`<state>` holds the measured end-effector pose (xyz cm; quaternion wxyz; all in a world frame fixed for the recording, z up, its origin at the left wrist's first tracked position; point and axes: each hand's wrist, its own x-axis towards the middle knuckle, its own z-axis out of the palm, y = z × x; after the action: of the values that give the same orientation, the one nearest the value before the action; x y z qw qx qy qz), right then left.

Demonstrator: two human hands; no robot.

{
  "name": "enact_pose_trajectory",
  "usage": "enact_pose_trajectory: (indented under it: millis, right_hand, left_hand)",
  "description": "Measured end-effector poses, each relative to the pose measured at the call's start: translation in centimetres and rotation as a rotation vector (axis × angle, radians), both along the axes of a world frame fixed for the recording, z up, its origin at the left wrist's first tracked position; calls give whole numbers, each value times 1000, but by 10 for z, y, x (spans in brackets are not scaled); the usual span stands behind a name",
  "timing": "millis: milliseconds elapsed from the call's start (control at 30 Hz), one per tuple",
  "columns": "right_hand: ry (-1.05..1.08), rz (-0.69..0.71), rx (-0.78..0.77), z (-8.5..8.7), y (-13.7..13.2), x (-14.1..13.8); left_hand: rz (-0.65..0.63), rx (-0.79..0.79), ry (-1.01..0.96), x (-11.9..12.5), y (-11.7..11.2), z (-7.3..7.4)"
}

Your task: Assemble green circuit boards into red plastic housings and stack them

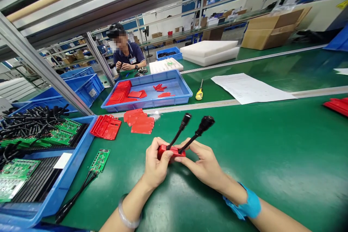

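Both hands grip a red plastic housing (177, 152) above the green bench. Two black cables (187, 143) with round connectors stick up out of its top side. My left hand (157, 162) wraps the left end, thumb on the near face. My right hand (200, 158) pinches the right end between thumb and fingers. Left of them lies a green circuit board (100, 160) with black leads. Beyond it sit red plastic shells (106, 127) and flat red plates (143, 124). The underside of the housing is hidden by my fingers.
A blue bin (81, 152) with circuit boards and cables stands at left. Across the bench are a blue tray (174, 81) of red parts, a yellow-handled screwdriver (199, 93) and paper sheets (250, 88). A co-worker (129, 52) sits opposite. A metal post (46, 65) rises at left.
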<state>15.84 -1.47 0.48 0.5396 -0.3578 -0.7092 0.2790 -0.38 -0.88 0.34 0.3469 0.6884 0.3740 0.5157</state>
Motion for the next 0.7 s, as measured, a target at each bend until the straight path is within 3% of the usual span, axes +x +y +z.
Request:
enact_pose_trajectory:
  millis: [200, 300, 367, 433, 500, 600, 700]
  right_hand:
    - [141, -23, -80, -5, -3, -7]
    - [226, 132, -143, -5, 4, -2]
    - [313, 275, -305, -3, 11, 5]
    - [401, 426, -563, -1, 16, 11]
    - [447, 550, -781, 0, 19, 15]
    - [478, 551, -848, -2, 20, 16]
    - [508, 439, -802, -6, 21, 17]
  left_hand:
    - [20, 123, 94, -3, -3, 1]
    - [32, 405, 167, -7, -2, 3]
    - [28, 668, 251, -8, 1, 3]
    - [42, 891, 358, -7, 5, 3]
    - [53, 1008, 464, -5, 9, 2]
    - [31, 923, 613, -5, 13, -1]
    - [130, 593, 493, -9, 17, -4]
